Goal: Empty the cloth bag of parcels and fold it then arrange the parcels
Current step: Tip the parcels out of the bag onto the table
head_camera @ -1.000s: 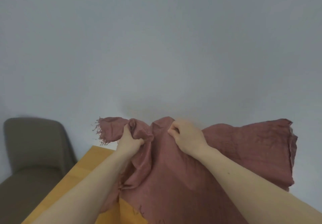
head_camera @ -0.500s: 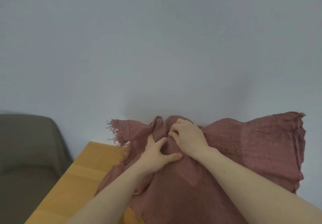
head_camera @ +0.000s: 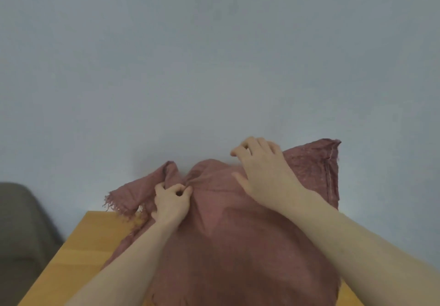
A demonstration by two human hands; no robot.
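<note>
A dusty-pink cloth bag [head_camera: 238,246] bulges over the far part of the wooden table [head_camera: 90,241], its fringed corner hanging out to the left. My left hand [head_camera: 172,200] is clenched on a bunch of the cloth near the top of the bundle. My right hand [head_camera: 264,169] hovers with spread fingers over the upper right part of the cloth, thumb touching it, holding nothing. The parcels are hidden under the cloth.
A grey-brown upholstered chair [head_camera: 21,229] stands left of the table. A plain pale wall [head_camera: 214,67] rises right behind the table's far edge. Bare wood shows on the table's left side.
My left hand has gone from lying flat on the cloth to gripping a bunch of it. My right hand let go of the top fold and lifted up and to the right, fingers spread.
</note>
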